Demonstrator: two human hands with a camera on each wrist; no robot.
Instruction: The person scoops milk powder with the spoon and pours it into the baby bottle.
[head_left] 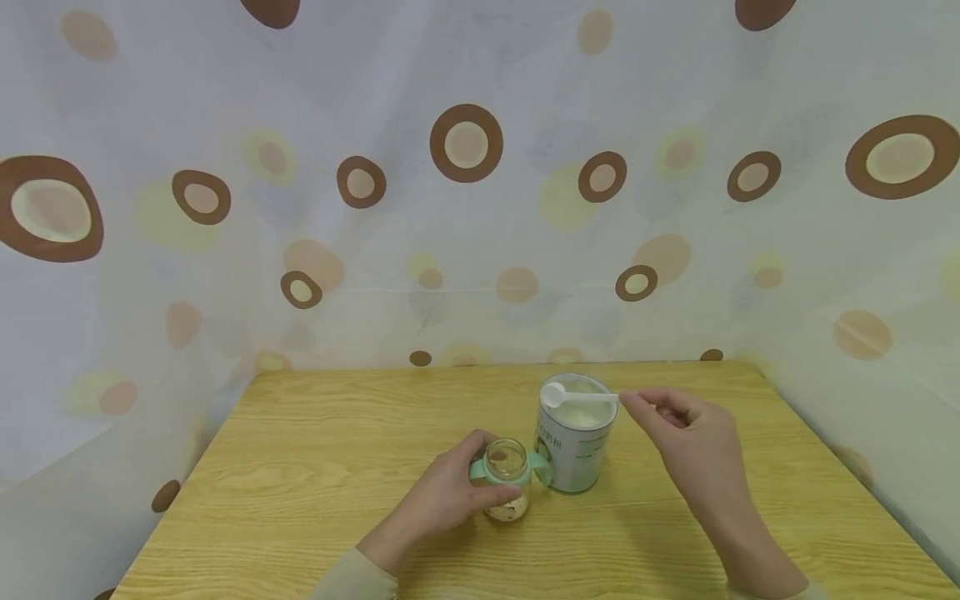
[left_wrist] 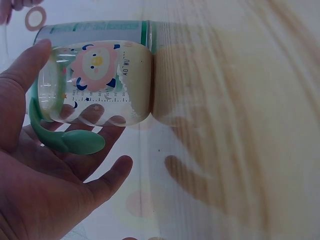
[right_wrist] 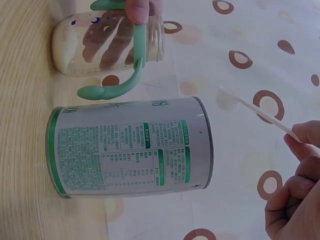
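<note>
Head view: my left hand (head_left: 452, 490) curls round the bottle (left_wrist: 100, 82); my right hand (head_left: 696, 435) pinches the scoop (head_left: 588, 397) by its end, above the tin (head_left: 577, 458). Best kept level.

A white, slightly creased sheet (head_left: 480, 225) printed with rounded shapes rises behind the yellow-brown, wood-grained bench (head_left: 300, 467) and flanks its left and right sides. Above the bench's far edge, the print shows thick brown rings (head_left: 467, 143) with pale centres, flat peach ovals (head_left: 517, 284) and soft yellow patches (head_left: 570, 200). A small solid dark-brown oval (head_left: 420, 358) appears just above that edge; another lies beside the bench's left edge.
</note>
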